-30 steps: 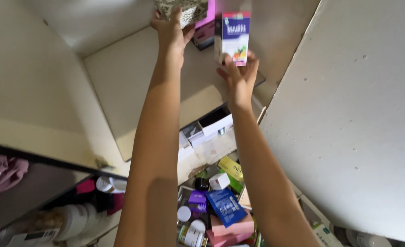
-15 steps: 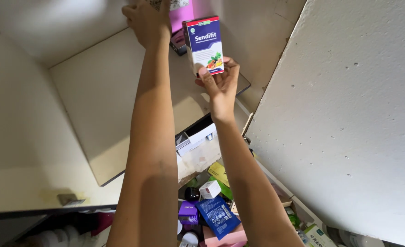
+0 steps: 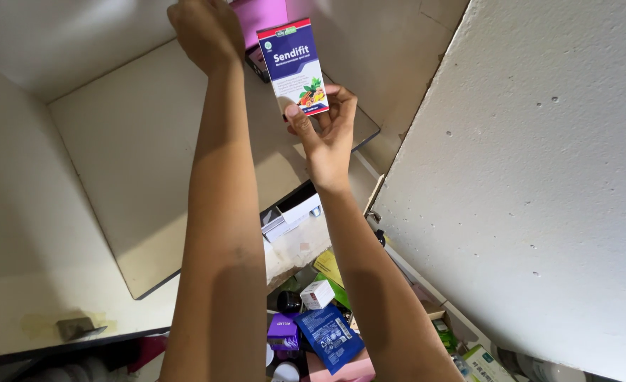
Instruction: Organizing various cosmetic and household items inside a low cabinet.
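My right hand [image 3: 323, 131] is raised high and grips the bottom of a tall purple and white carton [image 3: 292, 65] with a red top edge and a fruit picture. My left hand [image 3: 203, 32] is stretched up beside it at the top edge of the view, fingers curled; whatever it holds is cut off by the frame. A pink box [image 3: 260, 14] stands on the upper shelf [image 3: 150, 148] just behind both hands, with a dark box under it.
A rough white wall [image 3: 539, 184] fills the right side. Below my arms lies a heap of small packages: a blue sachet [image 3: 329, 336], a purple box [image 3: 283, 331], a small white box [image 3: 318, 293], yellow and green cartons. A white open box [image 3: 291, 213] sits on a lower ledge.
The view has tilted further up and my arms moved left in it. The patterned box in my left hand has gone out of the top of the frame. The carton stays in my right hand.
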